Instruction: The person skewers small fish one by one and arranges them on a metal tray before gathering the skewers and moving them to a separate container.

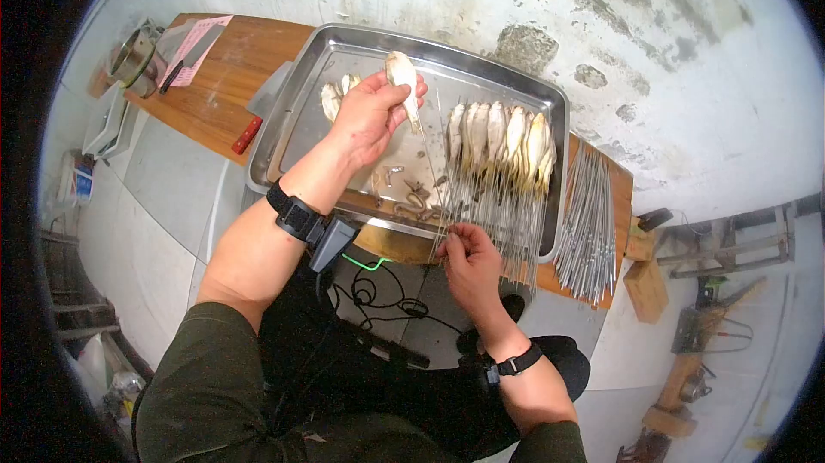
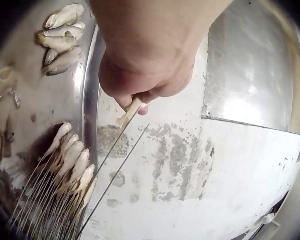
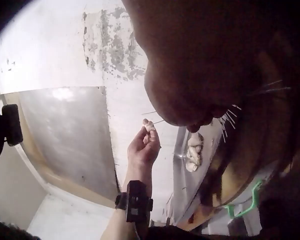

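Fingers of raised left hand [image 1: 368, 115] pinch fish [image 1: 402, 74]; right hand [image 1: 468, 258] pinches skewer [image 1: 432, 172]

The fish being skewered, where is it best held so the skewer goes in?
Probably around its middle, much as the left hand does: fingers come from the side and wrap the flat flanks of the fish. Its tail end points down toward the skewer, which the right hand pinches at its lower end, so that end stays free.

No readable text — the pink paper [image 1: 196, 43] is too blurred.
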{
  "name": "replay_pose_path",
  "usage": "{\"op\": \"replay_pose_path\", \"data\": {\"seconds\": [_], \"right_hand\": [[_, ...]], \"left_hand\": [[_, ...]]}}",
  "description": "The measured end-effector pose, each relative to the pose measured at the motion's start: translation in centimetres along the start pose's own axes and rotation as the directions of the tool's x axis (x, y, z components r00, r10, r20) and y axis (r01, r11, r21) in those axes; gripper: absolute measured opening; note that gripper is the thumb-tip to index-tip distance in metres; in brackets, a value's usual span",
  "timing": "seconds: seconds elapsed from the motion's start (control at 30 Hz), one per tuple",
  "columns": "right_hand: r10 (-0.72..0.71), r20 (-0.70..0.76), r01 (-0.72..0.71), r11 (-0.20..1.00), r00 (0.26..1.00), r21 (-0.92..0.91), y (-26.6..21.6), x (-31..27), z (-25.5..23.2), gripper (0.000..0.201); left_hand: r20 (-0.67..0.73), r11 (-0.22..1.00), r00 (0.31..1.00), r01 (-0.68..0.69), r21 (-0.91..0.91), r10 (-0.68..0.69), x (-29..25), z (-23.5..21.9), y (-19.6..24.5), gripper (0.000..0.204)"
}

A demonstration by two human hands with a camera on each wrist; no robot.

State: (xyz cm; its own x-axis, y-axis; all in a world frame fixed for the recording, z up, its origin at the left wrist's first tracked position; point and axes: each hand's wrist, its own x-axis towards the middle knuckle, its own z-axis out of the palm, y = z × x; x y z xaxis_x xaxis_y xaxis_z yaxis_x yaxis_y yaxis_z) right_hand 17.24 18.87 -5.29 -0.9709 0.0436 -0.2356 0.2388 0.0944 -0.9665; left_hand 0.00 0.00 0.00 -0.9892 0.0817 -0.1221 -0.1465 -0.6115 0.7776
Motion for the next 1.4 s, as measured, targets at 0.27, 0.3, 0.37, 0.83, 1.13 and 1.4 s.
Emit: {"op": "replay_pose_path", "data": {"seconds": [0.27,0.3,0.37,0.83,1.13,1.4], "right_hand": [[-0.036,-0.036,0.034,0.998,0.999,-0.052,-0.1,0.1,0.4,0.016],[-0.034,-0.036,0.032,0.998,0.999,-0.055,0.0,0.1,0.4,0.016],[-0.053,-0.050,0.053,0.999,0.997,-0.012,0.3,0.2,0.5,0.016],[-0.055,-0.052,0.053,0.998,0.997,-0.038,0.3,0.9,1.1,0.017],[-0.062,-0.056,0.060,0.998,0.997,-0.031,0.2,1.3,1.2,0.016],[-0.075,-0.053,0.074,0.997,0.996,-0.011,0.4,1.4,1.2,0.016]], "left_hand": [[0.006,1.000,1.000,-0.004,-0.029,0.004,0.0,-0.2,0.3,0.023],[0.005,0.999,1.000,-0.002,-0.032,0.003,0.0,-0.3,0.2,0.023],[0.047,1.000,0.999,-0.008,-0.026,0.009,0.0,-0.3,0.1,0.023],[0.043,0.998,0.999,0.028,-0.050,-0.026,-0.4,0.0,0.5,0.023],[0.042,0.999,0.998,0.037,-0.023,-0.036,-0.6,0.2,0.2,0.023],[-0.002,0.996,1.000,0.019,-0.083,-0.019,-0.6,0.2,0.7,0.022]]}}
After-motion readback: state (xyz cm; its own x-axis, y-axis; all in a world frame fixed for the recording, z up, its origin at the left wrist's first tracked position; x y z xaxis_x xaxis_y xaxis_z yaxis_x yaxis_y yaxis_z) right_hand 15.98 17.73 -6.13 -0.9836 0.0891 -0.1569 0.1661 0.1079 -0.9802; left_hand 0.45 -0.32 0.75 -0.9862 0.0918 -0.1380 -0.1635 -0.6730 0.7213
